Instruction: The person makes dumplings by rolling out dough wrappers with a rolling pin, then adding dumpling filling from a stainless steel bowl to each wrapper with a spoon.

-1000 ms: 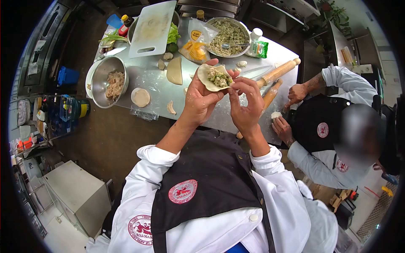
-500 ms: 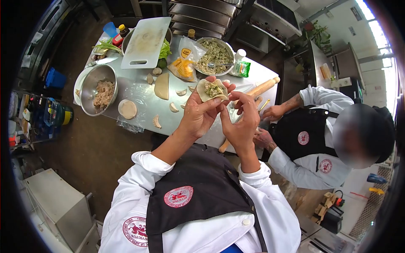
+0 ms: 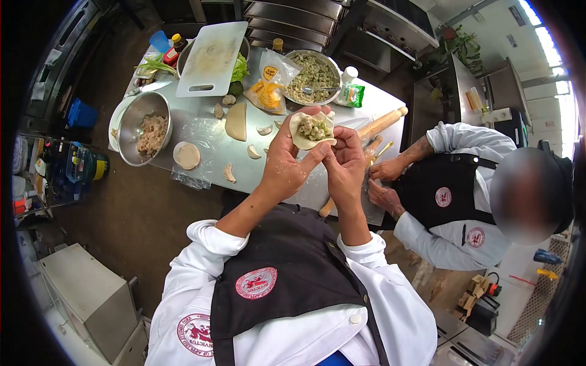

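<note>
A round dough wrapper (image 3: 300, 138) with a mound of greenish filling (image 3: 314, 128) on it is held up over the table. My left hand (image 3: 285, 160) cups the wrapper from below and the left, its thumb at the lower edge. The fingers of my right hand (image 3: 345, 160) pinch the wrapper's lower right edge, close to my left thumb. Several folded dumplings (image 3: 253, 152) lie on the metal table left of my hands. A stack of round wrappers (image 3: 187, 156) sits farther left, and a larger dough piece (image 3: 235, 122) lies between.
A steel bowl of pinkish filling (image 3: 144, 129) stands at the left, a bowl of green filling (image 3: 311, 78) at the back. Near it are a white cutting board (image 3: 212, 58) and a bag (image 3: 267, 85). Rolling pins (image 3: 381, 123) and a co-worker (image 3: 452, 183) are at the right.
My right hand has closed in on the wrapper and now grips its edge. The wrapper has turned and moved slightly down. The co-worker's hands have come closer together.
</note>
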